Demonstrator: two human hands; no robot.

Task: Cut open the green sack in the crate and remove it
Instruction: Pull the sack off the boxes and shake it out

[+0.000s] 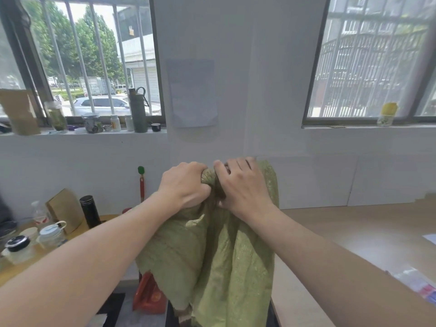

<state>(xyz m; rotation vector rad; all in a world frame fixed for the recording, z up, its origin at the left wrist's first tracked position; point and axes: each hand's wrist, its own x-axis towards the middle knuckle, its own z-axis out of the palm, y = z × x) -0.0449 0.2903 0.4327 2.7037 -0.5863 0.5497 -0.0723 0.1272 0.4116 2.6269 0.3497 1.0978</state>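
The person holds the green sack (226,256) up in front of the chest at the white wall, its top gathered into a tight twisted bunch. The left hand (186,185) is curled firmly round that bunch from the left. The right hand (243,185) grips it from the right, fingers wrapped over the top, and the two hands sit just beside each other on the same knot of fabric. Below them the woven cloth hangs in long, loose folds, limp and flat rather than bulging, so it appears to carry little or nothing. Its lower left edge looks ragged, which may be a cut edge, though the cut itself cannot be made out with certainty. The bottom of the sack runs out of the frame and the crate is not recognisable anywhere in view, so it cannot be told whether the sack's lower end is clear of it. Judged from this, the cutting is probably done and the removal is well under way, and what is left is to draw the sack fully away and set it aside. A pale wooden worktop (354,232) lies to the right, and a red-orange packet (148,296) sits low down, just left of the hanging cloth.
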